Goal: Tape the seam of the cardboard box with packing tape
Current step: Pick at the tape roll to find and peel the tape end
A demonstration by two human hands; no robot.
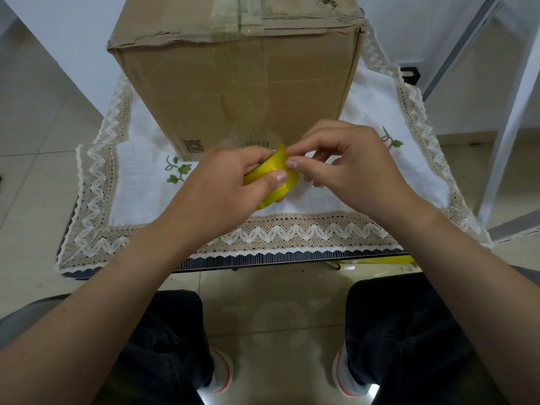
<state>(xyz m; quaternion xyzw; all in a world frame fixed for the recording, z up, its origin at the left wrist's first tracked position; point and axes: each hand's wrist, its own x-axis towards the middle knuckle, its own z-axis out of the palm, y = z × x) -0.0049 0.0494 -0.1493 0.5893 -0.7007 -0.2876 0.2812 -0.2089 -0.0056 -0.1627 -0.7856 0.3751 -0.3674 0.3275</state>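
The table (263,260) carries a white cloth (365,182) with a lace border, and the cardboard box (233,92) stands on this cloth, filling its far middle part. The top seam (230,16) of the box runs away from the person and is already covered by a strip of pale old tape. Its flaps are torn at the near edge.

In front of the box, below the table edge, the person's legs in dark trousers (409,331) are seen.

Both hands are just in front of the lower part of the box, above the cloth. The left hand (222,185) grips the yellow tape roll (274,171): its fingers are curled round the roll and its thumb presses on the outer yellow band. The right hand (350,168) has its thumb and forefinger closed together on the upper rim of the roll. Whether they hold a loose end I cannot tell.

A small printed code square (193,146) sits at the lower left corner of the box front.
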